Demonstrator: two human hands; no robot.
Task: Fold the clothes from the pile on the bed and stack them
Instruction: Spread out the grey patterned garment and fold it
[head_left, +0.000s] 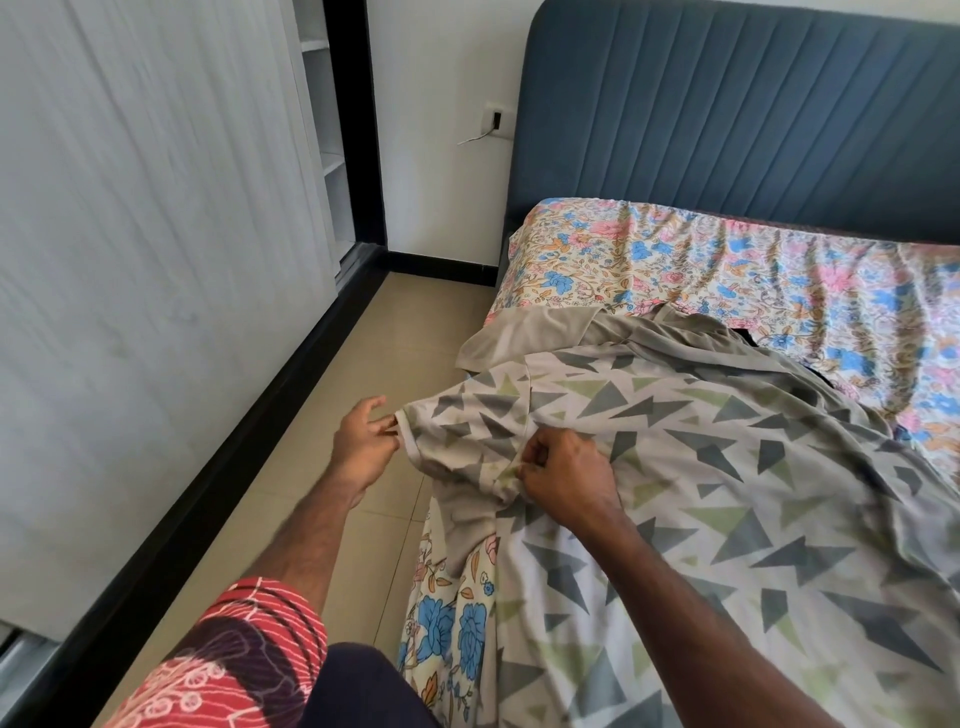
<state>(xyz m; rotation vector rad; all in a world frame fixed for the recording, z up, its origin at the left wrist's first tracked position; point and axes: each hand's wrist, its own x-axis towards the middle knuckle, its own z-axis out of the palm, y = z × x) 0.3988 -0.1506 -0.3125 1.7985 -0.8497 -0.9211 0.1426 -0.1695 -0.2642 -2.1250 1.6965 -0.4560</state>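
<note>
While pinching shirt (675, 441), both hands curled

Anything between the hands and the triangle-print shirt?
Nothing visible. The left hand pinches the sleeve hem of the triangle-print shirt; the right hand pinches fabric at the sleeve seam.

The shirt (701, 467) is off-white with grey and pale green triangles and plain grey-beige trim. The bedsheet (727, 260) is cream with blue, pink and orange flowers. The headboard (727, 104) is dark blue. The sleeve (234, 654) is red, white-patterned.
</note>
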